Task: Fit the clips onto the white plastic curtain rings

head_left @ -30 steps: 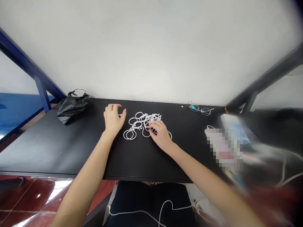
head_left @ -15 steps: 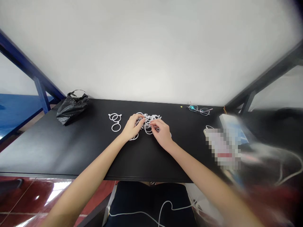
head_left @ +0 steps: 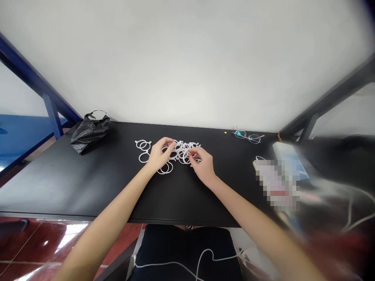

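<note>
A pile of thin white rings with small knobs (head_left: 184,156) lies on the black table between my hands. My left hand (head_left: 159,154) is at the pile's left side, thumb and fingers curled together around a white ring that is partly hidden. At the right side, my right hand (head_left: 202,163) pinches a white ring between thumb and fingertips. Two overlapping loose rings (head_left: 167,173) rest just below my left hand. Further left lies a small group of similar rings (head_left: 143,157), apart from the pile.
A crumpled black plastic bag (head_left: 90,132) sits at the back left. Eyeglasses (head_left: 247,136) lie at the back right, near a tiny yellow bit (head_left: 225,132). A blurred phone-like object (head_left: 277,185) and a white box (head_left: 288,156) are on the right. A white cable (head_left: 172,264) crosses my lap.
My left hand has shifted slightly left, away from the right hand, uncovering more of the pile. Rings in the pile have moved a little. The right hand stays nearly in place.
</note>
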`<state>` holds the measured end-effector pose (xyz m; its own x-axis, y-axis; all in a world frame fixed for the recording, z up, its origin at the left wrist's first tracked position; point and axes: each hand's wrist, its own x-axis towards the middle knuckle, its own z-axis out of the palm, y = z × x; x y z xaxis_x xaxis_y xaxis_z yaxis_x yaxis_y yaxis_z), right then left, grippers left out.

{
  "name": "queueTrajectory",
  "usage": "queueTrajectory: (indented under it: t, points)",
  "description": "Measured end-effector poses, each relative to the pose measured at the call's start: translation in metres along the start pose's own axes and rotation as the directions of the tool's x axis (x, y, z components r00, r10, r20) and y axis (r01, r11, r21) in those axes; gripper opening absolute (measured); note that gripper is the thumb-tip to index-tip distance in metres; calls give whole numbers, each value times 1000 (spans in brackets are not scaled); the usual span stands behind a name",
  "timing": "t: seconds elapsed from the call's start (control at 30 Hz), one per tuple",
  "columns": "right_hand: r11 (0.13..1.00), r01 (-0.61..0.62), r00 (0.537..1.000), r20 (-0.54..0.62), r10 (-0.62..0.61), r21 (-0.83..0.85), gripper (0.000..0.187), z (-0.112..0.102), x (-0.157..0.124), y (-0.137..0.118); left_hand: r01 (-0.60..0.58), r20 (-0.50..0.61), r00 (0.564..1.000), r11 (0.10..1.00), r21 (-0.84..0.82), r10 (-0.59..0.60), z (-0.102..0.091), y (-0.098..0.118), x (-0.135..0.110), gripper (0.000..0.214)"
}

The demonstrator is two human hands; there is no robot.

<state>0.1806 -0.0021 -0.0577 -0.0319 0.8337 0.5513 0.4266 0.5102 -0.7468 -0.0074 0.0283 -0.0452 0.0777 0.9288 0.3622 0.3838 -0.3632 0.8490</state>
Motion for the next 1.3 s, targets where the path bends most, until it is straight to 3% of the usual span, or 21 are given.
queueTrajectory:
  t: [0.23,0.33,0.5,0.67,0.8,1.03,1.3]
  points:
    - [996,-61,998,-27,63,60,10,0,-1,-2,-70,155,983,978,-196,102,4,25,-11,23]
    - [998,-46,998,-35,48,52,8,-1,0,-2,1,233,969,938,-347,85,10,27,-14,23]
    - [1000,22,999,-29,-22,9,9,-1,-1,-4,130,251,968,846,-517,4,16,22,-13,27]
    - [992,116,993,14,-116,40,10,-2,-3,-7,288,356,929,800,-526,-101,12,22,-11,34]
    - [990,139,990,5,-139,22,11,-2,-2,-8,339,418,901,788,-513,-115,8,25,-11,28]
    - [972,224,975,-29,-222,70,16,-6,-3,-14,321,377,917,797,-512,-127,7,28,-9,25]
    - [985,95,995,19,-99,142,11,-4,-6,-15,300,326,934,810,-504,-142,8,22,-11,26]
